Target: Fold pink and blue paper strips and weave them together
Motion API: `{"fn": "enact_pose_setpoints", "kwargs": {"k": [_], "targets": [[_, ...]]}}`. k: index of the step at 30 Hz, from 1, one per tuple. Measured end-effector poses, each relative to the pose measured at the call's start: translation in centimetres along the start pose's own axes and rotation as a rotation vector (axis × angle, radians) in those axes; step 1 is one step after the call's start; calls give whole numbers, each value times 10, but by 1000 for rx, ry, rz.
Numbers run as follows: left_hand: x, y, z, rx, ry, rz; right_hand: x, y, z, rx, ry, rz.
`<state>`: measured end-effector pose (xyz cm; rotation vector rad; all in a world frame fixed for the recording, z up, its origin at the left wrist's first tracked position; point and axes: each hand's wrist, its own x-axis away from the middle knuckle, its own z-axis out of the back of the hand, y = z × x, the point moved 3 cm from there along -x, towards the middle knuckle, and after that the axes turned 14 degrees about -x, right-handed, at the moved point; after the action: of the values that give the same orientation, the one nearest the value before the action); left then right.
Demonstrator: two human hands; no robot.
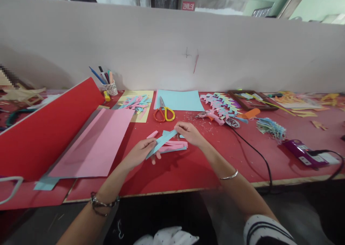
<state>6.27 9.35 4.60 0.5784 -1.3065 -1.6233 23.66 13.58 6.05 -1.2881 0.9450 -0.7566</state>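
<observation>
Between my two hands a light blue paper strip point(162, 140) is held at a slant above the red table. My left hand point(142, 149) pinches its lower end, thumb on top. At the upper end, my right hand point(187, 132) grips the strip between thumb and fingers. Just under and behind it lie several pink paper strips point(176, 144) with some blue ones, partly hidden by the held strip. Scissors point(164, 112) with red and yellow handles rest beyond my hands, their tip on a light blue paper sheet point(183, 99).
At left, pink paper point(94, 144) lies beside a raised red board point(51, 126). A pen cup point(110, 88) and cut paper pieces point(136, 104) stand farther back. To the right are a pink glue gun point(212, 116), its black cord point(256, 149) and a purple device point(304, 153).
</observation>
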Motion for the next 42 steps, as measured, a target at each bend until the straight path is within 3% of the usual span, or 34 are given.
{"fn": "enact_pose_setpoints", "kwargs": {"k": [6,13,17,23,26,28,30,32,35,38,42], "targets": [[5,-1,-5,196,-173,74,0,8,0,9,64,-13],[5,-10,-4,165,-182,165,3,9,-1,210,153,62],[4,-12,0,166,-126,205,4,8,-2,188,150,72],[10,-4,1,-198,5,92,2,13,1,160,125,40],[12,-3,2,-370,97,63,3,11,1,280,96,65],[13,-1,4,-491,154,25,5,3,-6,476,78,168],[14,2,3,-581,170,-24,9,-6,-21,703,3,291],[15,7,2,-618,153,-61,12,-12,-39,841,-173,325],[16,12,0,-606,162,-66,13,-14,-54,907,-348,175],[17,13,2,-530,253,-41,13,-15,-50,898,-288,45],[15,11,5,-420,361,-7,19,-17,-39,799,-108,66]]}}
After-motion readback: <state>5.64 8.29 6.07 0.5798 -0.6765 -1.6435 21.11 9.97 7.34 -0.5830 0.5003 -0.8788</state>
